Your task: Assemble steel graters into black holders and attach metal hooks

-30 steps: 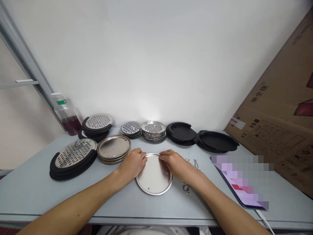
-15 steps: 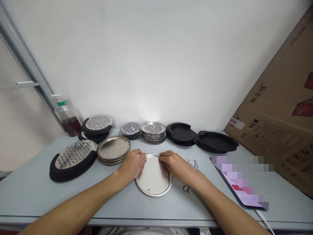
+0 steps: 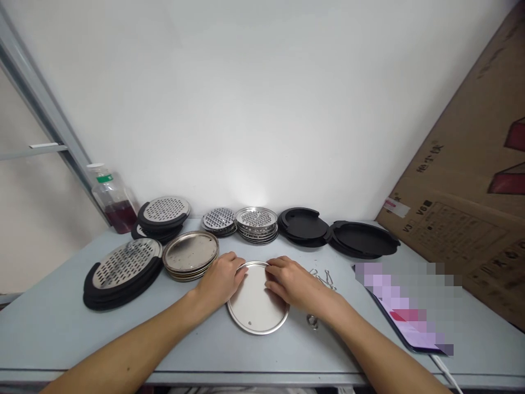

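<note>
A round silver tray (image 3: 254, 306) lies flat on the grey table (image 3: 61, 328) in front of me. My left hand (image 3: 221, 282) rests on its far left rim with the fingers curled over the edge. Over the tray's far right part lies my right hand (image 3: 293, 284), fingers bent and pressed on the metal. Small metal clips (image 3: 324, 276) and a ring (image 3: 312, 320) lie just right of the tray.
A stack of plain silver trays (image 3: 191, 254) sits left of my hands. Black bases with perforated tops (image 3: 123, 268) (image 3: 164, 210), perforated discs (image 3: 256, 221), black lids (image 3: 361, 236), a bottle (image 3: 111, 200), a tablet (image 3: 406, 306) and cardboard (image 3: 471, 208) surround the area.
My hands and the tray stay nearly in place; the right hand's fingers have slid slightly inward over the tray. The view has tilted up a little.
</note>
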Demonstrator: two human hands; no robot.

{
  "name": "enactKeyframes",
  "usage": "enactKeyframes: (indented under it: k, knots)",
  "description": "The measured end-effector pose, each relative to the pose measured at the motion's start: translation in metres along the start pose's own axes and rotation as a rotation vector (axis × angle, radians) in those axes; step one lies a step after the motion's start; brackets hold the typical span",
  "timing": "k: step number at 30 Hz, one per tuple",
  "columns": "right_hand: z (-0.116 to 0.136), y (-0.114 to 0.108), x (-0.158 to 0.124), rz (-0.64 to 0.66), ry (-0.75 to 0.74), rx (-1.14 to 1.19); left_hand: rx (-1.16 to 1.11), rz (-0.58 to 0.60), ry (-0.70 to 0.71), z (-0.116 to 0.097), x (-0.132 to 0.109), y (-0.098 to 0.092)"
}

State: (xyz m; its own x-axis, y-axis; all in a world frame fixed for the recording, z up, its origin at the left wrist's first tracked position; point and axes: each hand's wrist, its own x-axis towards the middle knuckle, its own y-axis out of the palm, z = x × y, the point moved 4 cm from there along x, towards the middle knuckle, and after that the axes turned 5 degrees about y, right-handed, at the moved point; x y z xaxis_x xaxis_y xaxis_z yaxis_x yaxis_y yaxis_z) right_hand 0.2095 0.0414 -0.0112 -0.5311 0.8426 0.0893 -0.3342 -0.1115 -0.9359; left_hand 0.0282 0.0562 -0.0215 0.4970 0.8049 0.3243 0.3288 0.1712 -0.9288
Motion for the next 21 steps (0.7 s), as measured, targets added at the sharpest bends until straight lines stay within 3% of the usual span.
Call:
enactKeyframes:
  k: [4, 10, 15, 21]
  knots:
    - [0.003, -0.004, -0.003, 0.002, 0.015, 0.038, 0.099, -0.072, -0.014, 0.01, 0.013, -0.018]
    - [0.003, -0.008, -0.005, 0.025, 0.049, 0.072, 0.256, -0.152, -0.181, 0.057, 0.049, -0.048]
    - [0.001, -0.006, -0.005, 0.02, 0.053, 0.064, 0.313, -0.109, -0.264, 0.08, 0.062, -0.046]
    - [0.002, -0.006, -0.006, 0.027, 0.049, 0.059, 0.34, -0.07, -0.279, 0.081, 0.063, -0.04]
